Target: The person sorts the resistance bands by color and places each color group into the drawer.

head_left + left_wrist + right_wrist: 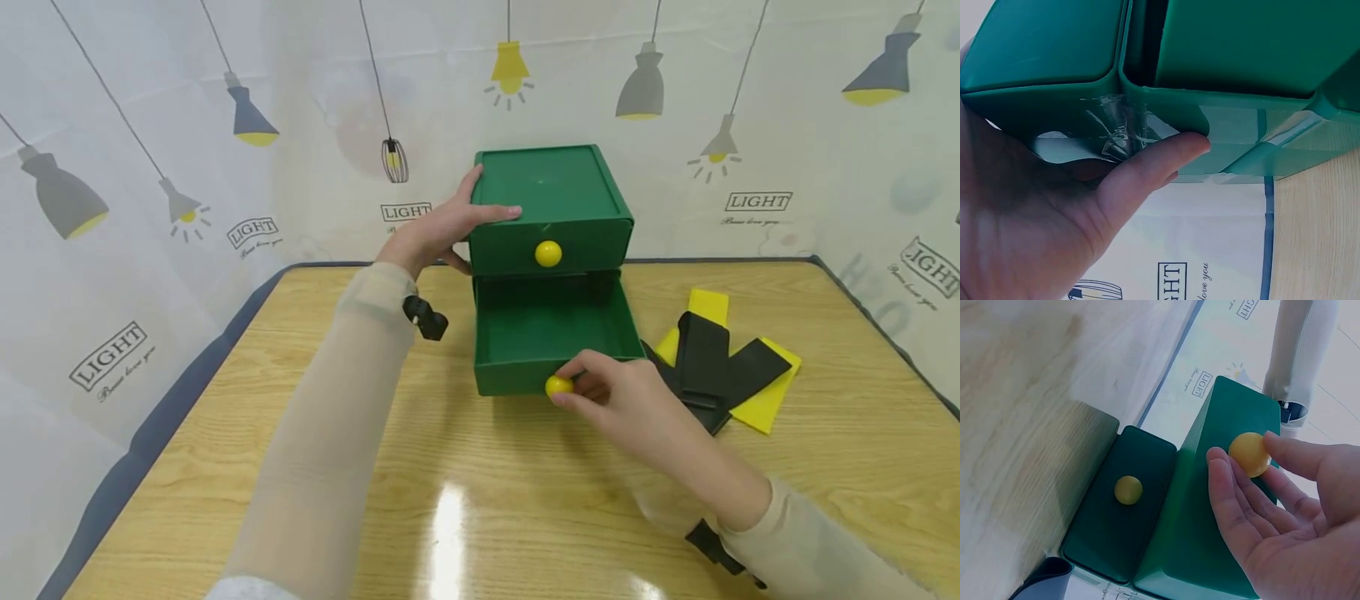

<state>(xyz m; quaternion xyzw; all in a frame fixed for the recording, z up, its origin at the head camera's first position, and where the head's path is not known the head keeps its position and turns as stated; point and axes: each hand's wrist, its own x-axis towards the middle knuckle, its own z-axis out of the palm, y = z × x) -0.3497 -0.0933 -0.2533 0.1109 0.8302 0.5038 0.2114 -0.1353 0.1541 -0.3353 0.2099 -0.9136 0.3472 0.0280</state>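
A green two-tier drawer box (540, 183) stands on the table, each drawer front fitted with a round yellow knob. The upper drawer (502, 252) is closed, its knob (548, 253) facing me. Below it, the lower drawer (555, 329) is pulled well out, and its inside looks bare. My left hand (450, 221) rests on the box's upper left corner, fingers spread over the top; the thumb (1154, 162) lies straight along the taped side. With thumb and fingertips my right hand (611, 400) pinches the lower drawer's yellow knob (1249, 454).
Right of the box lies a loose pile of black pieces (702, 354) and flat yellow pieces (767, 408). A pale curtain (322, 192) printed with lamps hangs behind the wooden table (420, 483). Clear tape (1229, 125) covers part of the box's side.
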